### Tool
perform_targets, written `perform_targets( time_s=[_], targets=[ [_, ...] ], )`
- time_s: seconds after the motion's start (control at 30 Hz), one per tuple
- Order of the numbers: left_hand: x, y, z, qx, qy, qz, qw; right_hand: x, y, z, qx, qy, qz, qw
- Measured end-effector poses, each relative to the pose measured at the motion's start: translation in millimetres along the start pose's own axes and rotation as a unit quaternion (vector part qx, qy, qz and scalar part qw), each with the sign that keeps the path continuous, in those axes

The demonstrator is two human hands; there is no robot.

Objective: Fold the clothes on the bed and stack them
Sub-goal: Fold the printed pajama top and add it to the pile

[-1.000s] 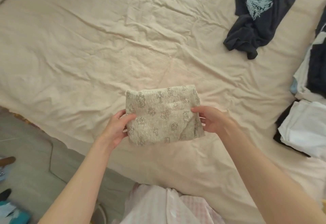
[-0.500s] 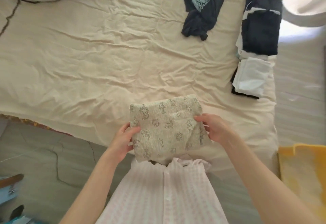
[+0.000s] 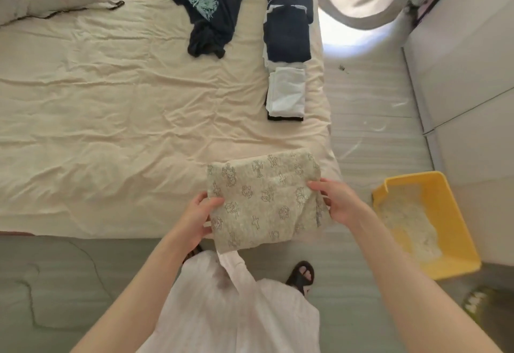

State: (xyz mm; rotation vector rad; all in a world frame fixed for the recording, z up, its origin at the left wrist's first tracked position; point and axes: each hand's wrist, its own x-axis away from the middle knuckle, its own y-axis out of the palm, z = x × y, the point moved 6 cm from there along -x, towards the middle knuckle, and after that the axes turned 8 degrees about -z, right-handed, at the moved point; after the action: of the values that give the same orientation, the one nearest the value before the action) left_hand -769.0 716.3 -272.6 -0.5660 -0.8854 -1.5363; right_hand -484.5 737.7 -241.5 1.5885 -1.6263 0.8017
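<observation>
Holding the folded patterned garment (image 3: 264,199) by its two short sides, the person keeps it lifted over the bed's near corner. Left hand (image 3: 194,219) pinches the left edge, thumb on top, fingers beneath. Right hand (image 3: 338,202) grips the right edge likewise, fingers curled under. The garment's long axis runs from hand to hand. The folded stack (image 3: 286,94) lies ahead of the right hand and beyond it (white piece uppermost at its near end), so that hand is judged nearer for placing.
</observation>
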Motion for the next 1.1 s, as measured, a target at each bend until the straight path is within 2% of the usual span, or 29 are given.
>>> perform_targets(
  time_s=[0.13,0.23,0.4,0.63,0.8,1.1],
  targets=[
    [-11.3,98.7,-34.4,0.029,0.0,0.016,0.999,12.7,-97.3,-1.5,0.019,-0.018,0.005,1.0],
    [-20.8,173.0,-64.3,0.064,-0.023,0.0,0.998,19.2,-168.8,-6.1,0.038,-0.018,0.026,0.999],
    [-29.8,240.9,-76.6,0.097,-0.052,-0.015,0.994,13.6,-235.5,-27.0,0.048,0.019,0.023,0.998],
    [-88.6,275.0,-19.2,0.161,-0.003,0.064,0.985,-52.5,-253.8,-123.1,0.119,-0.016,-0.018,0.993],
    [-144.5,308.9,26.4,0.223,0.001,0.086,0.971,-111.6,-259.5,-215.6,0.174,-0.041,-0.035,0.983],
    [-198.7,319.5,134.8,0.283,0.039,0.133,0.949,-199.0,-219.1,-368.1,0.277,-0.044,-0.088,0.956]
  ],
)
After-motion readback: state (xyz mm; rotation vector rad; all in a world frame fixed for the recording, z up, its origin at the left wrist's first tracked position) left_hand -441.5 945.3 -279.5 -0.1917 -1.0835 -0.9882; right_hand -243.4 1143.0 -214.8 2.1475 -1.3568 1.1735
